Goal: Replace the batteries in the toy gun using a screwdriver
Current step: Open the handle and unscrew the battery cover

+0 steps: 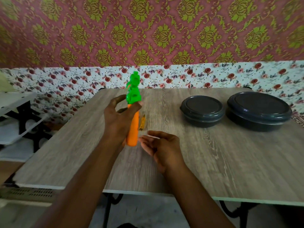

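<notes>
My left hand (pixel 117 120) grips the toy gun (pixel 133 112) and holds it up above the wooden table (pixel 205 153). The toy has a green upper part pointing away from me and an orange lower part toward me. Just right of the toy, a small screwdriver (pixel 142 122) with a yellow see-through handle lies on the table. My right hand (pixel 162 148) hovers close to the toy's orange end, fingers relaxed and holding nothing. The picture is blurred by motion.
Two dark round lidded containers stand at the back right of the table, a smaller one (pixel 202 111) and a larger one (pixel 259 111). A white and black rack (pixel 18 116) stands to the left of the table. Patterned wall behind.
</notes>
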### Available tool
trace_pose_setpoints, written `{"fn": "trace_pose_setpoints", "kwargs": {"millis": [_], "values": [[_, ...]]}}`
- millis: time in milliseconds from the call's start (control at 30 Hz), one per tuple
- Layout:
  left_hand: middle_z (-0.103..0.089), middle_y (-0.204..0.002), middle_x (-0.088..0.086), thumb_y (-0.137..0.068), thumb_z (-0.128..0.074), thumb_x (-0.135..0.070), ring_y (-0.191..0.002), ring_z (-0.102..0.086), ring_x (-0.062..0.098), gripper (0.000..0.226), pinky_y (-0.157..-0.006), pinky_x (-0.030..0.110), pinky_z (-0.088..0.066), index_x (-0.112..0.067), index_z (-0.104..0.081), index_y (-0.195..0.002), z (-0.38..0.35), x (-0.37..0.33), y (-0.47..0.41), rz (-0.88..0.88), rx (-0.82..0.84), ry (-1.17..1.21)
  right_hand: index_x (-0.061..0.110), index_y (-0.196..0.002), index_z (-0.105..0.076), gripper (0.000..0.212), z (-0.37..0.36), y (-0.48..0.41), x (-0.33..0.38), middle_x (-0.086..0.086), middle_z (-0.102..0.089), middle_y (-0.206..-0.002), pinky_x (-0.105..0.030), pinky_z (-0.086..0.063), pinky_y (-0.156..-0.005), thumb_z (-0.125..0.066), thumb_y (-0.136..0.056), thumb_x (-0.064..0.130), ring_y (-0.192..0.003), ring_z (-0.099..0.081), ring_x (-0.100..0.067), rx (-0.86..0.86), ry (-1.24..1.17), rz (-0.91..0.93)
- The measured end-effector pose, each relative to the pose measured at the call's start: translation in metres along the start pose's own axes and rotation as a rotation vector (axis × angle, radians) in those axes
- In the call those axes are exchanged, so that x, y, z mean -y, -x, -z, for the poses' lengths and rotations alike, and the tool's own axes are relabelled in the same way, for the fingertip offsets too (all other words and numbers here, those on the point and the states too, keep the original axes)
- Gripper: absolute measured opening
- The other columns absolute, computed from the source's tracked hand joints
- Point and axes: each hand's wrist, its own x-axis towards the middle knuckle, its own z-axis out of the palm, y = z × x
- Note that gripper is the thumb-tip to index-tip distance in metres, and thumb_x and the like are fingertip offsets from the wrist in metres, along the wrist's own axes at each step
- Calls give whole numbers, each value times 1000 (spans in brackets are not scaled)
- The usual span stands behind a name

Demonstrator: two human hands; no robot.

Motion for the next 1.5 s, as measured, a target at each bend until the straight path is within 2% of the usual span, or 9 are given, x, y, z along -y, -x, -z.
{"fn": "trace_pose_setpoints", "kwargs": {"millis": [200,333,567,667,800,1000,1233,1400,1500], "values": [[-70,-113,29,-92,-70,-4,-82,-75,33,48,-76,43,-63,-6,-53,-137,13,14,15,93,-87,506,-16,-100,-63,19,18,-1,13,-34,-73,-87,-30,-65,-63,-44,-97,-18,-76,-78,-37,41,272,109],[-59,-118,28,-82,-74,-16,-91,-72,33,65,-77,43,-62,5,-50,-138,21,31,14,181,-98,735,-7,-96,-68,28,26,-2,20,-19,-75,-80,-17,-43,-41,-41,-94,-15,-47,-63,-7,42,724,263],[-55,-122,20,-88,-60,-20,-118,-51,40,42,-92,50,-59,-10,-57,-129,37,59,12,315,-11,872,14,-85,-71,29,42,-19,26,-1,-73,-76,-13,-51,-59,-53,-96,-6,-68,-70,-7,93,1287,540],[-61,-120,20,-94,-51,-19,-114,-57,41,35,-106,56,-49,-8,-61,-126,41,64,10,352,11,846,17,-83,-71,24,55,-24,29,2,-73,-72,-31,-60,-73,-60,-98,3,-70,-71,-7,182,1295,579],[-60,-129,24,-93,-48,-19,-124,-54,50,51,-108,61,-43,-6,-54,-142,44,68,8,444,-8,862,18,-87,-74,21,63,-20,32,5,-74,-75,-15,-52,-75,-62,-99,5,-76,-71,-5,275,1295,599],[-78,-89,19,-105,-45,-21,-101,-65,44,26,-95,58,-54,-7,-62,-118,38,64,8,472,-23,908,19,-95,-78,23,69,-13,28,9,-74,-83,-13,-52,-80,-62,-98,2,-83,-71,-2,291,1315,634],[-70,-114,20,-105,-47,-24,-105,-65,44,28,-79,63,-56,-8,-59,-125,38,63,8,487,-19,913,17,-102,-82,35,78,-2,24,10,-77,-97,-11,-51,-90,-62,-92,-10,-97,-70,-1,287,1291,721],[-64,-133,22,-106,-47,-21,-107,-66,43,29,-97,60,-53,-7,-57,-129,37,62,8,495,-42,918,22,-106,-81,37,78,0,25,18,-77,-99,-2,-46,-87,-64,-92,-8,-99,-68,10,239,1313,680],[-61,-139,22,-106,-47,-22,-102,-67,41,37,-95,59,-52,-7,-53,-138,37,61,8,486,-35,920,25,-106,-81,38,78,1,24,21,-76,-99,-3,-47,-89,-67,-91,-7,-98,-68,10,222,1287,655]]}}
